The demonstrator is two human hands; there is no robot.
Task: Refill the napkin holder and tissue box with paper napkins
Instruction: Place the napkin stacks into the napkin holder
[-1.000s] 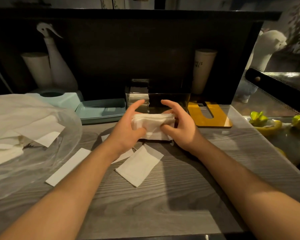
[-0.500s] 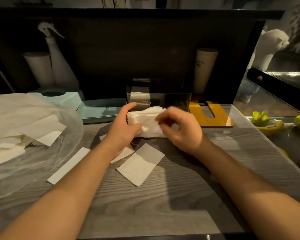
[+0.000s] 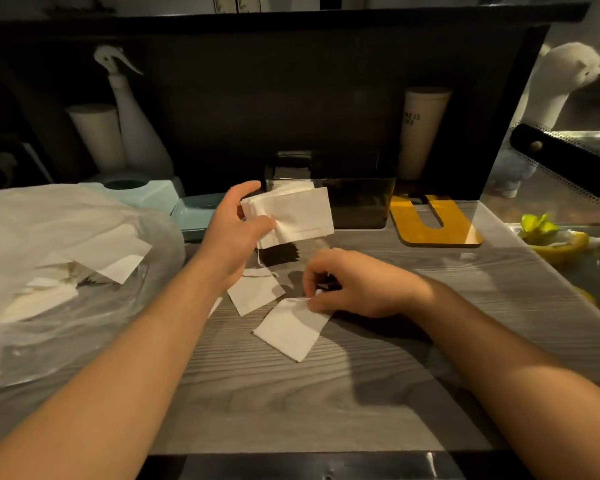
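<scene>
My left hand (image 3: 234, 230) holds a stack of white paper napkins (image 3: 291, 214) above the table, just in front of a dark see-through napkin holder (image 3: 357, 202). Lower down, my right hand (image 3: 354, 284) pinches the top edge of a loose napkin (image 3: 288, 332) lying on the grey wooden table (image 3: 326, 403). Another loose napkin (image 3: 255, 292) lies between my wrists. A clear plastic bag of napkins (image 3: 70, 268) sits at the left. A pale blue tissue box (image 3: 142, 192) stands behind the bag.
A yellow U-shaped board (image 3: 437, 226) lies right of the holder. A tall cup (image 3: 423, 129), a spray bottle (image 3: 136, 126) and a white roll (image 3: 97, 133) stand at the back. A teal tray (image 3: 196, 213) sits beside the tissue box. Green and yellow items (image 3: 555, 237) lie at the right edge.
My right hand let go of the stack and dropped to the loose napkin on the table. My left hand alone now holds the stack, raised slightly.
</scene>
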